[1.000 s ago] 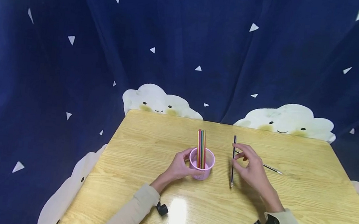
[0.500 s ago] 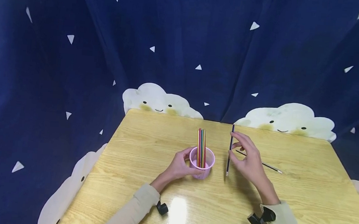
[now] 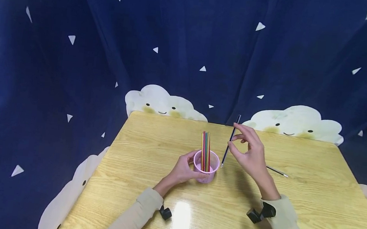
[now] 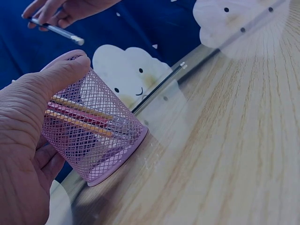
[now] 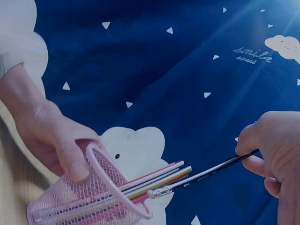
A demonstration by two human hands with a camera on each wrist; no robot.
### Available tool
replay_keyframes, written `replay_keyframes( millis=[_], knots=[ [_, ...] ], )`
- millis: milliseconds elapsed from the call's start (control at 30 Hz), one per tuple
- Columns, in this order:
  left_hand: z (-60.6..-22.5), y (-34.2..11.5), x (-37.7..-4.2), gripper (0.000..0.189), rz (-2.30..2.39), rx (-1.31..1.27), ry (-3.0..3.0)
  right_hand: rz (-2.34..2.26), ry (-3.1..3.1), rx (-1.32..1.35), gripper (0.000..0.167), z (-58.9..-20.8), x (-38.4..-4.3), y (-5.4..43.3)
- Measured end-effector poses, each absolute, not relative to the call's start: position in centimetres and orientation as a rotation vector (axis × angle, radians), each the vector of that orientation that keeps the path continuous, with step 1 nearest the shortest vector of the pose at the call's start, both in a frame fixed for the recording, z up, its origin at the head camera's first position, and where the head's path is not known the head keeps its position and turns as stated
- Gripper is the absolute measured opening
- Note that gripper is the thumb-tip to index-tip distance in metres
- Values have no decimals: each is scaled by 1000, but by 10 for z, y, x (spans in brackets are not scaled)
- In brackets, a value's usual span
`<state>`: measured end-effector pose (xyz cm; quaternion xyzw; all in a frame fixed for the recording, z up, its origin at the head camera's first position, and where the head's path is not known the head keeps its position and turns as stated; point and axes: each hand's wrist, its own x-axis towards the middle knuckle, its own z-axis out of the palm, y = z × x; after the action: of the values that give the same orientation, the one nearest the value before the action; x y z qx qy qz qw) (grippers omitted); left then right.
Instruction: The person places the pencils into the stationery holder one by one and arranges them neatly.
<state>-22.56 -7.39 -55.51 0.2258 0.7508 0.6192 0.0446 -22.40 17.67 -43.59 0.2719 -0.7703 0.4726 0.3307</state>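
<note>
A pink mesh pencil cup stands on the table, and my left hand grips it round its left side, thumb at the front. Several colored pencils lean inside it, their upper ends above the rim. To the right of the cup, my right hand pinches a dark pencil between thumb and fingers. This pencil tilts with its eraser end low, close beside the cup's rim. In the left wrist view the held pencil is above the cup's mouth.
Another dark pencil lies on the wooden table, partly hidden behind my right hand. A dark blue curtain with white clouds and triangles hangs along the table's far edge.
My right hand has lifted the pencil and carried it left toward the cup; the pencil has gone from nearly straight to tilted. My left hand and the cup have stayed in place.
</note>
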Motion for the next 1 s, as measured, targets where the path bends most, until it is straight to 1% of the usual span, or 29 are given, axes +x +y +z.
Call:
replay_keyframes(
  millis=[267,600,767,1000],
  knots=[
    [-555,-75,-226,83,1890,694,2304,1246,-2031,731,65,-438,-229,159],
    [-557,-75,-226,83,1909,714,2271,1276,-2094,762,56,-442,-214,136],
    [-557,-76,-225,83,1900,732,2272,1295,-2132,771,59,-457,-215,134],
    [-554,-76,-225,85,1893,711,2264,1272,-2202,768,60,-493,-231,143]
  ],
)
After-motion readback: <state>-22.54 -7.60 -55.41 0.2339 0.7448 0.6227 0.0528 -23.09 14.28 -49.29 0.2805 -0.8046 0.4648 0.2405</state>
